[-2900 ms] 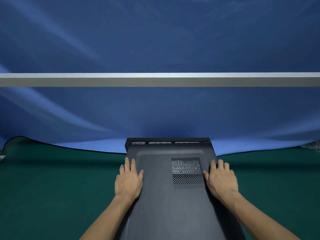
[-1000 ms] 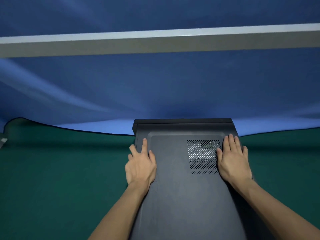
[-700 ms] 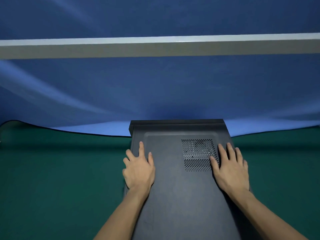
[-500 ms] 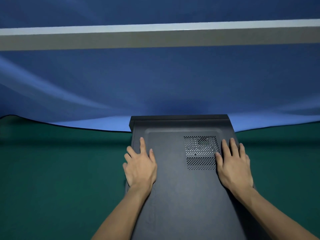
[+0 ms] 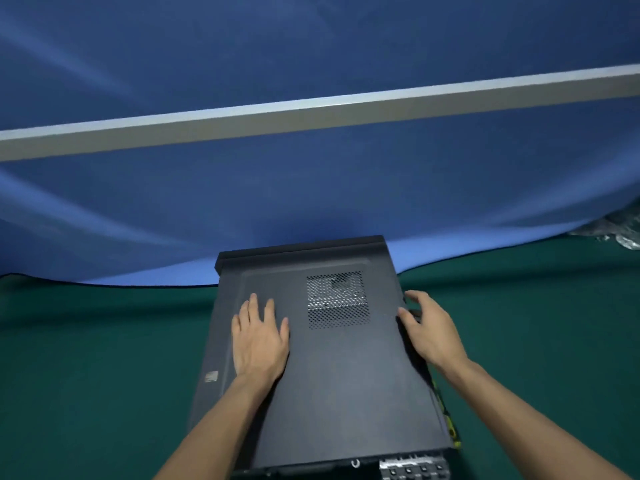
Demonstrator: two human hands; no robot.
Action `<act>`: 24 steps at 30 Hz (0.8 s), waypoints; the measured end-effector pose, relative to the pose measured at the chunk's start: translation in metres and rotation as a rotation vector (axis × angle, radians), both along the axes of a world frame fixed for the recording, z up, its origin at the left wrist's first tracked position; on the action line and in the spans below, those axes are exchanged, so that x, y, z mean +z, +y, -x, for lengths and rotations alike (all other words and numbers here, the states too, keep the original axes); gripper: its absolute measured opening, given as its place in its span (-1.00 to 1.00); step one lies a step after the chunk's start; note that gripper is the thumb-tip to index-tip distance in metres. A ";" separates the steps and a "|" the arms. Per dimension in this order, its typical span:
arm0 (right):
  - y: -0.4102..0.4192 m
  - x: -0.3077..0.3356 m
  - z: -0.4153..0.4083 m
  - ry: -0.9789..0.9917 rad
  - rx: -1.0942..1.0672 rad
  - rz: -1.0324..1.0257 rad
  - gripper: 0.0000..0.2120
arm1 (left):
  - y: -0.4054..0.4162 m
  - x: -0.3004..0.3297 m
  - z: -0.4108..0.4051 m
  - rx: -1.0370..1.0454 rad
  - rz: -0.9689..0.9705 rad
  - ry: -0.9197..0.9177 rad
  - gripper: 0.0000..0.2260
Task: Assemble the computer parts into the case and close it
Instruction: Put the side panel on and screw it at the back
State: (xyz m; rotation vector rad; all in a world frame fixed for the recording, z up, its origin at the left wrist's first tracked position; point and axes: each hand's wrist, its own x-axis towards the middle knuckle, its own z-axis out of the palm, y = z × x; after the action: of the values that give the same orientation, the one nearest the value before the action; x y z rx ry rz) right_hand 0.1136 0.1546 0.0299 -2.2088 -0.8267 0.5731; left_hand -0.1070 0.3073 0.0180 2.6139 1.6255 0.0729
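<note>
Case (image 5: pixel 332 368) lies flat on the green desk (image 5: pixel 104 375), likely heavy and stiff, its thin side panel smooth and slippery. Left hand (image 5: pixel 260 337) presses flat, fingers straight, on the panel; right hand's (image 5: pixel 431 332) grip curls over the case's right edge, the sounder hold.
</note>
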 end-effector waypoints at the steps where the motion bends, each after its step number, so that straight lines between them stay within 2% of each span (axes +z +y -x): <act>1: -0.010 -0.002 -0.005 0.022 -0.032 -0.021 -0.67 | -0.012 0.002 -0.013 -0.034 -0.002 0.007 -0.54; 4: -0.041 -0.015 -0.024 0.053 -0.110 -0.034 -0.80 | -0.050 0.009 -0.057 -0.146 -0.026 -0.020 -0.64; 7: -0.067 -0.031 -0.044 0.078 -0.120 0.079 -0.91 | -0.093 0.016 -0.105 -0.259 -0.105 -0.132 -0.85; 10: -0.082 -0.051 -0.054 0.132 -0.061 0.248 -0.90 | -0.128 0.017 -0.144 -0.228 -0.019 -0.243 -0.82; 13: -0.085 -0.068 -0.053 0.184 0.008 0.355 -0.88 | -0.139 0.005 -0.162 -0.169 -0.007 -0.238 -0.83; 18: -0.074 -0.089 -0.037 0.203 0.137 0.519 -0.66 | -0.135 -0.002 -0.166 -0.104 -0.011 -0.247 -0.80; 21: -0.069 -0.099 -0.031 0.181 0.199 0.575 -0.64 | -0.136 -0.004 -0.168 -0.080 -0.036 -0.262 -0.79; 24: -0.067 -0.106 -0.034 0.218 0.131 0.557 -0.66 | -0.136 -0.006 -0.168 -0.064 -0.035 -0.274 -0.78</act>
State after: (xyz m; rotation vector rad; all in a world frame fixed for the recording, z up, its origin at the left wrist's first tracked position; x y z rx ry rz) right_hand 0.1474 0.0879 -0.0757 -2.5265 -0.7631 1.2051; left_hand 0.0612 0.1713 0.0122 2.5416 1.4597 0.4391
